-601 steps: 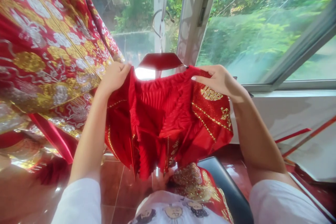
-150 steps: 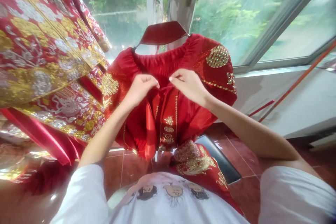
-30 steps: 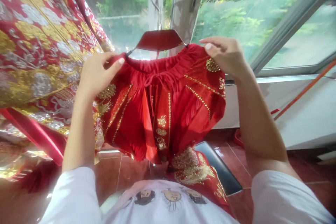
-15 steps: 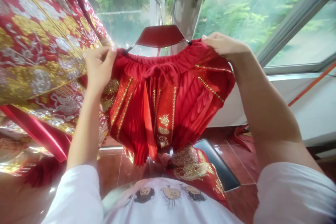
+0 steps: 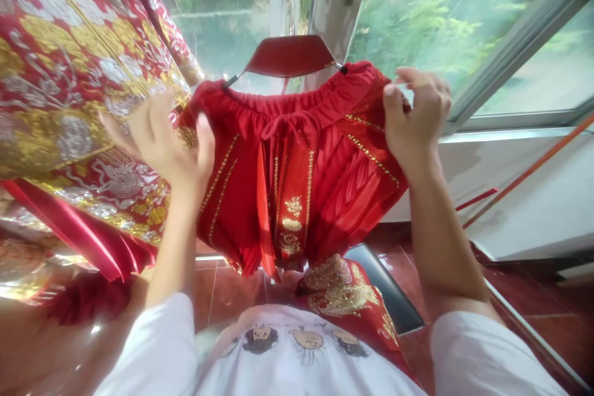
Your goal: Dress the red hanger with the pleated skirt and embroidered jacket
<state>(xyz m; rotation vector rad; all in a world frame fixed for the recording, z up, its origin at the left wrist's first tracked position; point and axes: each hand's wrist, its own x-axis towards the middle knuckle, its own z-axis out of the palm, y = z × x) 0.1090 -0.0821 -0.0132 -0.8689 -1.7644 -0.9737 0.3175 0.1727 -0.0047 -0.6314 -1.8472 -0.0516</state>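
Note:
A red pleated skirt [image 5: 297, 192] with gold beading, a gathered waistband and a tied bow hangs by clips from a red hanger [image 5: 290, 55]. At the skirt's left edge is my left hand [image 5: 162, 142], its fingers spread and its thumb in front of the cloth. My right hand [image 5: 417, 117] is at the right edge, thumb and fingers apart, with a bit of beaded trim showing between them. Whether either hand touches the cloth is hard to tell. A red cloth with gold embroidery [image 5: 348, 297] lies below the skirt, partly hidden by my shirt.
Red garments with gold and silver embroidery [image 5: 69, 93] hang close on the left. Behind the hanger are window panes [image 5: 427, 31] and a frame. A dark flat object [image 5: 394, 291] lies on the reddish tiled floor [image 5: 408, 352]. An orange bar [image 5: 533, 167] slants at the right.
Both hands have let go of the waistband corners and opened. The right hand has moved slightly outward and down. The skirt hangs from the hanger, its waistband corners looser.

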